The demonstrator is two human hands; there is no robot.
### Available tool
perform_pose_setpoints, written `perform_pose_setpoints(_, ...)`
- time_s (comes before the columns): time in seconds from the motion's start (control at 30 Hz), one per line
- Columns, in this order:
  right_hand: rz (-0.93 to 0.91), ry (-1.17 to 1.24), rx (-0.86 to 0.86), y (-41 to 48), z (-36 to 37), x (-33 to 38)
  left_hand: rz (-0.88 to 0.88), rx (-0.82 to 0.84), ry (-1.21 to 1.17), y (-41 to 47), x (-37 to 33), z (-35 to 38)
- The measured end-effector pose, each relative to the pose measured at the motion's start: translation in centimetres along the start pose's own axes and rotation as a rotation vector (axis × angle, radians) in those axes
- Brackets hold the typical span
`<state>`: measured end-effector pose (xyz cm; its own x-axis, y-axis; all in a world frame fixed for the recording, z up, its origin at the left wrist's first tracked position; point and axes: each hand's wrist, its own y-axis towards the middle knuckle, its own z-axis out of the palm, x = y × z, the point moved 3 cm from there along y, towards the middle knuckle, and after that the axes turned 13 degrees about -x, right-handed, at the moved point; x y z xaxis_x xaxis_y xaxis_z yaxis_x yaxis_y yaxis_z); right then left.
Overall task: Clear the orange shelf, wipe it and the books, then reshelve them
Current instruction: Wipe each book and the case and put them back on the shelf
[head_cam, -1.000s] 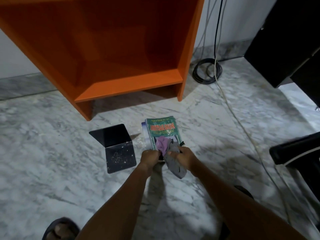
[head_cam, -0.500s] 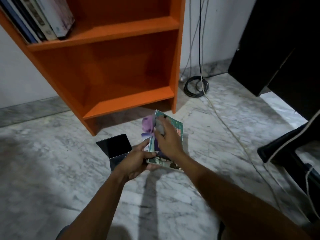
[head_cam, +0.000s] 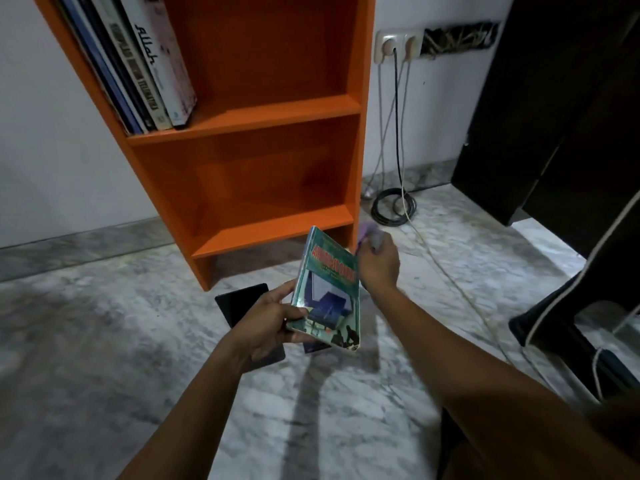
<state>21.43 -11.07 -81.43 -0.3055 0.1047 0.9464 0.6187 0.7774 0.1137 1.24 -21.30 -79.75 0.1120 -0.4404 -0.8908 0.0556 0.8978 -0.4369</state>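
Note:
My left hand [head_cam: 268, 318] grips a green paperback book [head_cam: 327, 292] by its lower left corner and holds it tilted above the floor, cover up. My right hand [head_cam: 377, 263] is just right of the book's top edge, curled round a purple and grey cloth [head_cam: 369, 235]. The orange shelf [head_cam: 273, 109] stands against the wall ahead. Its lower compartment holds nothing. Several books [head_cam: 145, 64] lean at the left of the upper compartment.
A dark flat object [head_cam: 240, 301] lies on the marble floor [head_cam: 86, 341] under my left hand. Coiled cables [head_cam: 393, 206] run from a wall socket [head_cam: 398, 46] right of the shelf. Dark furniture [head_cam: 554, 116] stands at the right.
The book went from lying on the floor under the cloth to being lifted and tilted in my left hand. My right hand with the cloth slid off its top to the right.

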Motion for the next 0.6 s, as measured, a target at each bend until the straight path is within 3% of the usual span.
perform_pose_setpoints(0.07,-0.265,0.023,0.257,-2.3,1.0,2.2,0.016,0.02,0.045,0.1,-0.1,1.0)
perform_pose_setpoints(0.1,-0.305,0.058,0.35,-3.8,1.2,2.7,0.024,0.019,0.046,0.1,-0.3,1.5)
perform_pose_setpoints(0.3,-0.257,0.243,0.634,-10.8,1.3,1.3,0.09,-0.184,-0.12,1.0,-0.9,0.1)
perform_pose_setpoints(0.5,-0.009,0.243,0.451,-10.1,-0.4,-2.7,0.159,-0.236,-0.209,1.0,-3.3,-0.6)
perform_pose_setpoints(0.6,0.408,0.32,0.336,-7.4,-0.9,-3.4,0.145,-0.14,-0.266,1.0,-5.3,-0.6)
